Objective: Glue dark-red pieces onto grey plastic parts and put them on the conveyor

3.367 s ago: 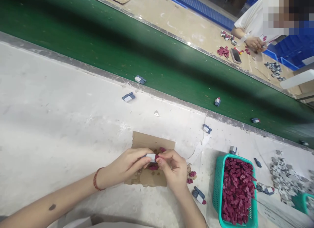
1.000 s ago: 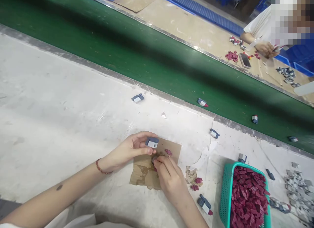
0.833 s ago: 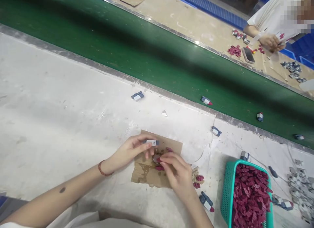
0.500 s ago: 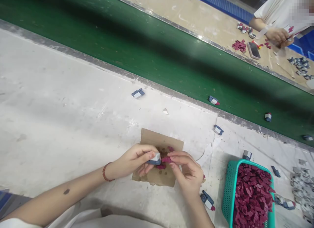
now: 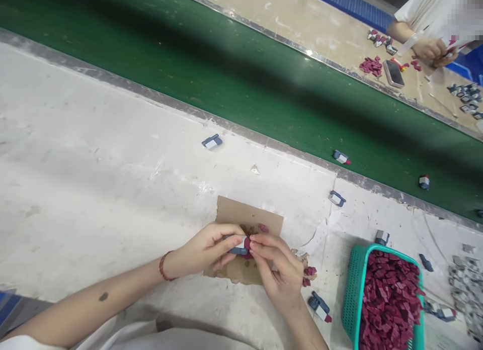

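Observation:
My left hand (image 5: 206,247) is closed around a small grey-and-blue plastic part (image 5: 238,247). Thumb and fingers of my right hand (image 5: 277,267) pinch a maroon plastic piece (image 5: 247,242), which touches the right end of the grey-and-blue part. Both hands are over a stained brown cardboard piece (image 5: 249,209) on the white table. Another maroon piece (image 5: 263,228) lies on the cardboard, and more maroon pieces (image 5: 309,272) sit just right of my right hand. Nearby rests a blue-and-grey part with a maroon tip (image 5: 320,307).
A teal basket (image 5: 352,289) full of maroon pieces stands at the right, with a heap of grey pieces (image 5: 468,284) beyond it. A green conveyor belt (image 5: 226,88) carries several parts. Across it, a co-worker's hands (image 5: 433,49) are near a phone (image 5: 393,73).
My right hand has moved left, bringing the maroon piece against the end of the grey-and-blue part. Parts on the green belt have shifted to the right.

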`<action>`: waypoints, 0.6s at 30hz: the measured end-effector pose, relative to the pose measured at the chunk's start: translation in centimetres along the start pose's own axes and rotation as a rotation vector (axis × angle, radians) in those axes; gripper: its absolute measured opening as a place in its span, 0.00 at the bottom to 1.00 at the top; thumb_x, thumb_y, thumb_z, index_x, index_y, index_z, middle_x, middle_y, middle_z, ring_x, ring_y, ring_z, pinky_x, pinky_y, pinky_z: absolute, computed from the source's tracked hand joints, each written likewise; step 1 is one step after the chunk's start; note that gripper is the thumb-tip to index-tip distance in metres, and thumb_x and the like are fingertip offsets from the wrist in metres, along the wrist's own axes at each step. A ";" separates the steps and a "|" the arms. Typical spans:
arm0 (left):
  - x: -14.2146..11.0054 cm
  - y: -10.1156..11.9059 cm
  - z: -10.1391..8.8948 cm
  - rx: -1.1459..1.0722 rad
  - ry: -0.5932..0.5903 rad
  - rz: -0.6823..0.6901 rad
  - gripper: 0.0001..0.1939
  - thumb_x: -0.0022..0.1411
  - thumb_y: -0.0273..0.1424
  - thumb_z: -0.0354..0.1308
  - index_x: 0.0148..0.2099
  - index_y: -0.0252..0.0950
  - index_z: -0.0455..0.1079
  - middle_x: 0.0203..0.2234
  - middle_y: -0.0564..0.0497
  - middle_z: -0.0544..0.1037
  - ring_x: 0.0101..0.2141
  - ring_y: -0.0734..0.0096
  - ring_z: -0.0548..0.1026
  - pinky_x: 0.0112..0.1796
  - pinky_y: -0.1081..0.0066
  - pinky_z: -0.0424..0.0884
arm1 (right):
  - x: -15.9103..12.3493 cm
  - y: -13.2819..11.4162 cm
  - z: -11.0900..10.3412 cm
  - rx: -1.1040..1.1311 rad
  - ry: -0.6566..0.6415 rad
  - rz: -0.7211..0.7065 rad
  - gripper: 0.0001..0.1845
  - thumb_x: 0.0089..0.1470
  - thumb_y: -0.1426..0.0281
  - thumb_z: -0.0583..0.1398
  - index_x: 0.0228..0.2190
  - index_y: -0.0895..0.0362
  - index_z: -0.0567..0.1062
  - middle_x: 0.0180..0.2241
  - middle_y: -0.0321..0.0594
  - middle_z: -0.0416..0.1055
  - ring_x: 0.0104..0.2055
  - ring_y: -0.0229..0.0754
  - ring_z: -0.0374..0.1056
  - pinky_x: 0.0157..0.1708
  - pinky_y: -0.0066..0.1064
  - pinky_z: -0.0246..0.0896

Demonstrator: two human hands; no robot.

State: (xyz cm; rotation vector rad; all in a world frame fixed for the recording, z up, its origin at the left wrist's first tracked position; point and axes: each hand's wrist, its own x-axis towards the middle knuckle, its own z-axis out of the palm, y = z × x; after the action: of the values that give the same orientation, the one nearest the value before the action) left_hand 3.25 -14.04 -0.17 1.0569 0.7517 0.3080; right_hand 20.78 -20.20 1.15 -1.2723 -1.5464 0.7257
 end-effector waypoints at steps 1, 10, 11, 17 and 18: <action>0.0 0.0 0.0 0.018 0.003 0.008 0.25 0.63 0.55 0.49 0.32 0.37 0.66 0.09 0.61 0.59 0.12 0.79 0.54 0.16 0.76 0.55 | 0.0 0.0 0.0 0.000 0.001 -0.008 0.13 0.58 0.78 0.59 0.39 0.52 0.80 0.37 0.43 0.80 0.39 0.44 0.77 0.40 0.35 0.76; 0.0 0.4 0.0 0.347 0.048 0.192 0.15 0.67 0.40 0.48 0.35 0.36 0.68 0.15 0.57 0.66 0.16 0.75 0.61 0.19 0.76 0.56 | -0.2 0.5 -0.2 0.238 -0.011 0.345 0.03 0.54 0.72 0.64 0.32 0.54 0.80 0.28 0.37 0.78 0.27 0.38 0.75 0.29 0.28 0.73; 0.0 0.4 0.1 0.378 0.049 0.212 0.14 0.67 0.39 0.48 0.34 0.36 0.68 0.16 0.57 0.66 0.17 0.75 0.61 0.19 0.76 0.57 | -0.1 0.4 -0.2 0.239 -0.014 0.348 0.02 0.54 0.72 0.64 0.30 0.54 0.79 0.27 0.37 0.78 0.27 0.39 0.74 0.29 0.28 0.73; 0.0 0.9 0.4 0.519 0.084 0.275 0.13 0.67 0.35 0.47 0.33 0.38 0.68 0.17 0.56 0.68 0.17 0.75 0.63 0.20 0.76 0.59 | -0.1 -0.3 -0.3 0.174 0.021 0.303 0.05 0.55 0.74 0.63 0.29 0.54 0.79 0.27 0.38 0.79 0.30 0.39 0.75 0.32 0.28 0.71; 0.0 1.2 0.4 0.544 0.078 0.282 0.13 0.67 0.35 0.48 0.33 0.38 0.69 0.18 0.55 0.70 0.17 0.74 0.65 0.21 0.76 0.61 | -0.1 -0.4 -0.4 0.162 0.018 0.306 0.05 0.55 0.74 0.62 0.30 0.54 0.79 0.29 0.38 0.79 0.31 0.39 0.75 0.34 0.28 0.71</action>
State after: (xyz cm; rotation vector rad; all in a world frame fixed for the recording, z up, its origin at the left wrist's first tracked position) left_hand 3.68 -13.71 0.96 1.6811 0.7754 0.3982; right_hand 20.98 -20.48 1.66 -1.4024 -1.2634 1.0098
